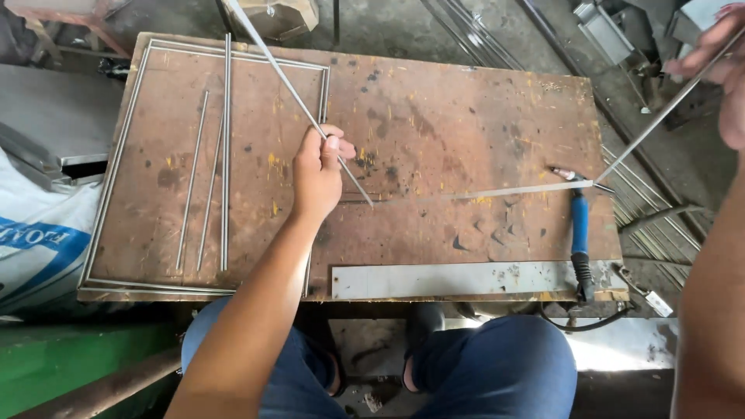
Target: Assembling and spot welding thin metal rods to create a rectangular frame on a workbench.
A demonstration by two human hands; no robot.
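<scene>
While seated at the rusty table (434, 101), knees tucked under the near edge.

Far left: white sack (31, 233) against the table's side. Loose rods (225, 155) laid lengthwise on the top, inside a thin rod frame.

Middle: left hand (318, 174) pinching a thin rod (272, 54) between thumb and fingers. Upper end slanting away past the far edge, lower tip down on the tabletop. A flat rod (481, 192) lying from that tip toward the right. A pale metal strip (466, 278) along the near edge.

Right: blue-handled tool (580, 225) resting near the corner, cable hanging off. Right hand (725, 70) raised at the frame's corner, fingers curled over a long rod (644, 132) sloping down to the tool's head.

Risks, as judged: springy rods likely to whip or skid if either tip slides, and the long one could knock the tool off the corner.

Room: bare tabletop behind the flat rod. Scrap metal crowding the floor beyond the right edge.
</scene>
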